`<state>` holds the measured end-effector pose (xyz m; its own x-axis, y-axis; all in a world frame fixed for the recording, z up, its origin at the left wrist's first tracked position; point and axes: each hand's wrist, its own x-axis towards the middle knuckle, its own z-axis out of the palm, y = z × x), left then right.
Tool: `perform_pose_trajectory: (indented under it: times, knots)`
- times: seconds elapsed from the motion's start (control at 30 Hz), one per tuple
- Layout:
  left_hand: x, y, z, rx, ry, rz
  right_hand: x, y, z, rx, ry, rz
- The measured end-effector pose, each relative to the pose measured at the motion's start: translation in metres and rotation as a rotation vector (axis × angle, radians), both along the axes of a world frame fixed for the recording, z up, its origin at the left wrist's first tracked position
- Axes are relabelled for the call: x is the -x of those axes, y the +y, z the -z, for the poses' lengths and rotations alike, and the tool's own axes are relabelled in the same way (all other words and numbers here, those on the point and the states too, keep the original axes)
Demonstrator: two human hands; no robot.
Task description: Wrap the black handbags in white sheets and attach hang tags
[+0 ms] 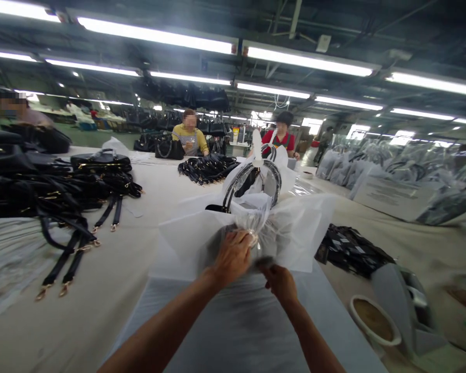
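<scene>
A handbag with dark upright handles [276, 178] stands in front of me, largely covered by thin white wrapping paper [306, 228]. My left hand [233, 254] lies against the front of the bag, its fingers bent over gathered clear plastic [256, 239] at the middle. Just right of it and lower, my right hand [281, 284] pinches a small dark piece [264, 262] at the bag's lower front. That piece is blurred, and I cannot tell its kind. Beneath the bag a pale sheet [171, 331] spreads toward me. White padding [257, 147] is wrapped around the handle top.
Black straps with gold clasps [72, 254] and black bags [101, 160] pile up at left. More straps [207, 168] lie ahead. Flat dark packets [353, 251], a tape roll [375, 320] and wrapped bags [396, 191] are at right. Two people sit across the table.
</scene>
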<state>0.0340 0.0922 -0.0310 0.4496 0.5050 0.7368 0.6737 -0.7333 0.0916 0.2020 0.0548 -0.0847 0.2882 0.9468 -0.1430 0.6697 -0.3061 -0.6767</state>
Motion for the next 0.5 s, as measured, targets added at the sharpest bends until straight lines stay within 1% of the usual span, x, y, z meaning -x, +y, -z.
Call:
perform_pose_trajectory:
  times: [0.07, 0.13, 0.2, 0.27, 0.33, 0.37, 0.43, 0.5]
  knots:
    - [0.001, 0.002, -0.025, 0.010, -0.143, 0.026, 0.000, -0.015, 0.022, -0.031, -0.031, -0.050]
    - [-0.002, 0.010, -0.053, 0.087, -0.275, 0.037, 0.000, -0.029, 0.046, -0.090, -0.095, -0.086]
    - [-0.010, 0.023, -0.080, 0.261, -0.388, 0.020, -0.001, -0.038, 0.068, -0.167, -0.154, -0.105]
    - [-0.021, 0.038, -0.103, 0.453, -0.468, -0.001, -0.002, -0.042, 0.084, -0.243, -0.188, -0.112]
    - [-0.034, 0.052, -0.123, 0.584, -0.542, 0.025, -0.002, -0.043, 0.093, -0.297, -0.194, -0.106]
    - [-0.041, 0.059, -0.131, 0.620, -0.584, 0.057, -0.001, -0.044, 0.095, -0.316, -0.190, -0.094]
    - [-0.053, 0.070, -0.143, 0.638, -0.664, 0.135, 0.002, -0.044, 0.096, -0.334, -0.161, -0.078]
    - [-0.062, 0.077, -0.149, 0.604, -0.724, 0.185, 0.004, -0.045, 0.093, -0.333, -0.104, -0.082]
